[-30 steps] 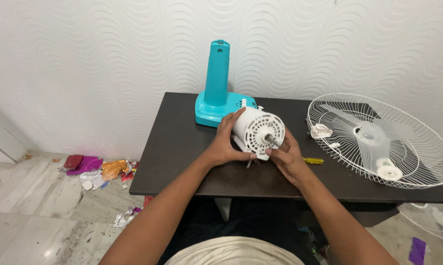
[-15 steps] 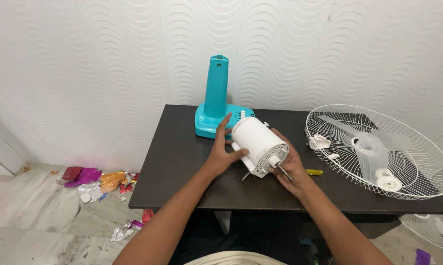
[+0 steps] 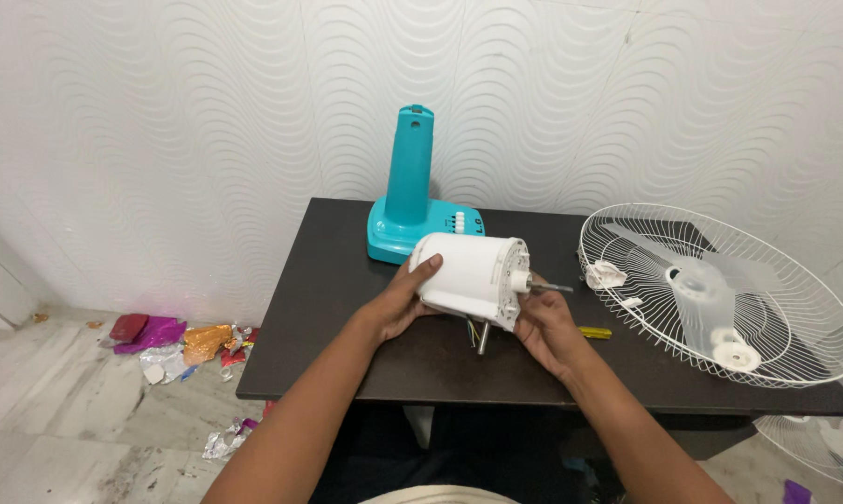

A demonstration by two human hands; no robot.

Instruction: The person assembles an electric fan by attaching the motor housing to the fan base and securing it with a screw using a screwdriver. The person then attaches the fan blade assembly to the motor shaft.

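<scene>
Turned sideways now, the white motor housing (image 3: 470, 277) sits clamped between left hand (image 3: 398, 303) and right hand (image 3: 544, 329) above the surface (image 3: 337, 308); supporting both ends steadies it.

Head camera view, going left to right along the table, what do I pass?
Teal fan base → left hand → white motor housing → right hand → yellow screwdriver handle → white wire fan guard, with the clear blade lying in it.
</scene>
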